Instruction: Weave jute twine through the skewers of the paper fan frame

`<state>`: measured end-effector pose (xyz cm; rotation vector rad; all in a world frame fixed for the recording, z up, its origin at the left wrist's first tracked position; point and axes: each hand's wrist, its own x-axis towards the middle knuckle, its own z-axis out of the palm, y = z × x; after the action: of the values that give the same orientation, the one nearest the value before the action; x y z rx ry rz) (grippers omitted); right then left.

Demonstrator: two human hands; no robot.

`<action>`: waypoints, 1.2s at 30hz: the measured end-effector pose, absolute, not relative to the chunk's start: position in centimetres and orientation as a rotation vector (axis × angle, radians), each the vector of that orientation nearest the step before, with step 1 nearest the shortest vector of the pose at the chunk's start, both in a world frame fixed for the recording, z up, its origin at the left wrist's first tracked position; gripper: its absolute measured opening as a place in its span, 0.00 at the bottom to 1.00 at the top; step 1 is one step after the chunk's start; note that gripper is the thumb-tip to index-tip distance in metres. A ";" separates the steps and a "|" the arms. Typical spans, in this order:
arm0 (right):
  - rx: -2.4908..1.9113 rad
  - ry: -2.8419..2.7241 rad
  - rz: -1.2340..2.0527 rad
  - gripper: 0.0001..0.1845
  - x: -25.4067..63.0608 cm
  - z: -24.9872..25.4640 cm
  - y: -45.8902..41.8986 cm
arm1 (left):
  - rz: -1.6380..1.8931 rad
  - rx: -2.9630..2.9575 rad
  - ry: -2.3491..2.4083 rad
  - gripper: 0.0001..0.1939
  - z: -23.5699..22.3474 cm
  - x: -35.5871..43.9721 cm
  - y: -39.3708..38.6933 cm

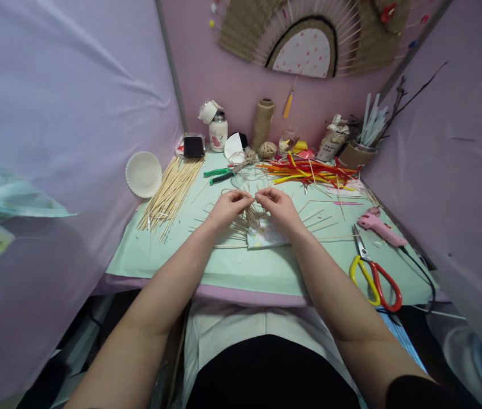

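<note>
My left hand (229, 205) and my right hand (278, 205) meet over the middle of the pale green table (173, 258), fingers pinched together. Between the fingertips runs a thin strand of jute twine (254, 198). Just below the hands lies a fan of thin wooden sticks (241, 230) with a patterned paper piece (264, 237) at its base. Twine is woven through the sticks near my fingers.
A bundle of bamboo skewers (171, 190) and a white paper bowl (143, 173) lie at the left. Green pliers (219, 173), twine spools (262, 122), coloured strips (309, 169) sit at the back. A pink glue gun (379, 225) and red-yellow scissors (375, 275) lie right.
</note>
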<state>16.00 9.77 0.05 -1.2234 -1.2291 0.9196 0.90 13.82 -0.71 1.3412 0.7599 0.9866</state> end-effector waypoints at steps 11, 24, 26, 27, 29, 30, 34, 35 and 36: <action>-1.239 -1.256 1.045 0.19 15.4 0.5 9.0 | 1.176 1.364 0.840 0.06 -0.1 1.2 13.5; -1.198 -1.376 1.034 0.13 15.4 0.0 9.4 | 1.128 0.834 0.699 0.13 0.9 0.8 13.6; -1.226 -1.299 0.912 0.13 15.9 -0.1 9.8 | 1.130 0.869 0.733 0.12 0.8 0.9 13.5; -1.247 -1.258 0.863 0.13 16.1 -0.1 9.9 | 1.135 0.898 0.752 0.12 0.8 0.9 13.5; -1.282 -1.197 0.801 0.22 16.5 -0.1 10.1 | 1.158 0.964 0.780 0.10 0.6 1.0 13.5; -1.292 -1.187 0.780 0.27 16.6 -0.1 10.1 | 1.173 1.000 0.790 0.10 0.5 1.0 13.5; -1.293 -1.248 0.765 0.36 16.4 -0.2 9.9 | 1.211 1.151 0.808 0.08 0.1 1.2 13.6; -1.282 -1.261 0.779 0.35 16.3 -0.2 9.8 | 1.214 1.191 0.805 0.07 0.1 1.2 13.6; -1.271 -1.269 0.790 0.34 16.2 -0.2 9.8 | 1.218 1.226 0.799 0.07 0.1 1.2 13.6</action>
<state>16.24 9.76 -0.24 -1.2714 -1.2686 0.7901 1.15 13.59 0.12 1.2257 0.7990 1.2184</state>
